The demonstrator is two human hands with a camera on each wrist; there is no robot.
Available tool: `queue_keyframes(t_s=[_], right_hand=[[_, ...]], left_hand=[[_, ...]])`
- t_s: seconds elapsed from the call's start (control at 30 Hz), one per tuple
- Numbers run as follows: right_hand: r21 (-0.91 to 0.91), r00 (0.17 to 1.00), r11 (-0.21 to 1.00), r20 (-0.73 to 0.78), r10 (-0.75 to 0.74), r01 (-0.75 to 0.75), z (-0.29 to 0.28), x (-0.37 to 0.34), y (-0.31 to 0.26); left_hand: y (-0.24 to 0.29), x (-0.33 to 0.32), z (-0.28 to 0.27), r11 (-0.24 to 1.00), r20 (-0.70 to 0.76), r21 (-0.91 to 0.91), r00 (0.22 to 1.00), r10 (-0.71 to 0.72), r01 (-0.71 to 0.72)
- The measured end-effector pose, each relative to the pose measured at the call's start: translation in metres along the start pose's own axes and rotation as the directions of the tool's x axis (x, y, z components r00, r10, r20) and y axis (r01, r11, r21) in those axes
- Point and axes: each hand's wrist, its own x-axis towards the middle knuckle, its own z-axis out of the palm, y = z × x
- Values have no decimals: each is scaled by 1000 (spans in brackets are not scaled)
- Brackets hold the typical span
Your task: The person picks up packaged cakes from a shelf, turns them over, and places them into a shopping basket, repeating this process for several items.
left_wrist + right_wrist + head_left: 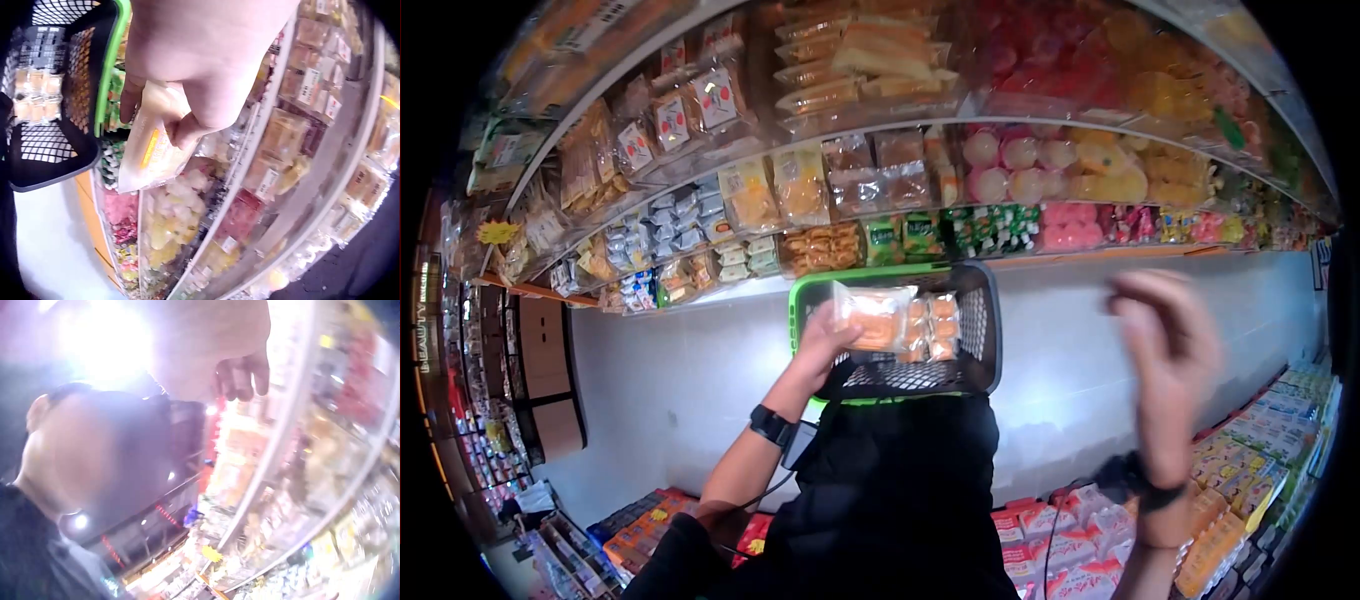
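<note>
My left hand (820, 345) pinches a clear plastic snack packet (878, 318) with an orange label between thumb and fingers. In the head view the packet overlaps the shopping basket (996, 330), whose rim is part bright green, part dark. In the left wrist view my fingers grip the packet (147, 153) at its top end, beside the basket's green edge. Inside the basket lies a pack of small tan cakes or biscuits (943, 335). On the other side my right hand (1168, 325), blurred, is raised off to the right of the basket with loosely bent fingers and nothing in them.
Curved shelves (960, 120) of bagged snacks and sweets run along the far side, just beyond the basket. Pale floor (1080, 340) shows below. Red and white packets (1065, 535) and yellow boxes (1240, 480) are stacked at the near right. A person's head appears in the right wrist view.
</note>
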Motion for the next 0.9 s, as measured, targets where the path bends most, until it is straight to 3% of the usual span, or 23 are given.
queue_keyframes(t_s=[0.03,0.1,0.13,0.17,0.2,0.27,0.37,0.4,0.47,0.5,0.53,0.57,0.63,0.67,0.7,0.73,0.8,0.83,0.87,0.9], right_hand=[[83,963,967,144,227,-240,21,0,55],[201,804,794,326,498,-574,82,-21,159],[434,672,516,412,615,-738,115,-40,209],[303,601,520,455,657,-798,142,-60,248],[166,525,517,493,694,-840,169,-81,287],[94,365,363,451,815,-927,229,-122,355],[177,222,149,539,812,-973,289,-178,459],[314,466,352,466,752,-882,314,-210,514],[585,469,123,487,737,-802,330,-211,559],[398,432,266,419,799,-878,353,-225,615],[251,449,379,356,820,-891,368,-229,655],[85,464,461,290,837,-883,379,-224,684],[-76,565,591,217,796,-803,401,-214,721],[195,540,505,245,805,-841,411,-211,736],[341,559,464,280,780,-818,417,-206,746],[474,586,412,313,748,-778,422,-204,753],[433,537,380,335,775,-818,433,-200,761],[392,500,362,348,793,-846,438,-199,761],[327,457,353,337,823,-877,437,-198,759],[311,477,388,304,825,-868,437,-198,755]], left_hand=[[-12,6,1,996,2,-48,997,-71,71],[-48,21,-2,975,16,-121,982,-186,187],[-74,32,-9,964,25,-147,975,-221,223],[-98,43,-12,949,55,-191,968,-246,252],[-121,55,-13,929,-38,-172,940,-339,328],[-175,85,-24,891,-99,-238,903,-418,387],[-253,145,-44,864,-217,-34,841,-496,502],[-274,165,-49,849,-286,41,820,-495,527],[-326,205,-70,878,-270,66,856,-441,474],[-359,229,-87,862,-300,152,854,-425,483],[-389,250,-102,842,-323,236,856,-403,485],[-410,268,-108,916,-247,142,909,-335,376],[-443,288,-120,880,-270,243,899,-344,409],[-453,300,-121,858,-287,299,897,-336,417],[-456,325,-123,847,-297,357,908,-297,394],[-463,337,-123,918,-281,234,926,-250,319],[-465,352,-122,966,-182,59,955,-236,250],[-506,369,-149,982,-130,114,983,-132,147],[-505,370,-151,961,-173,186,970,-170,202],[-499,369,-151,931,-210,255,955,-209,260]])
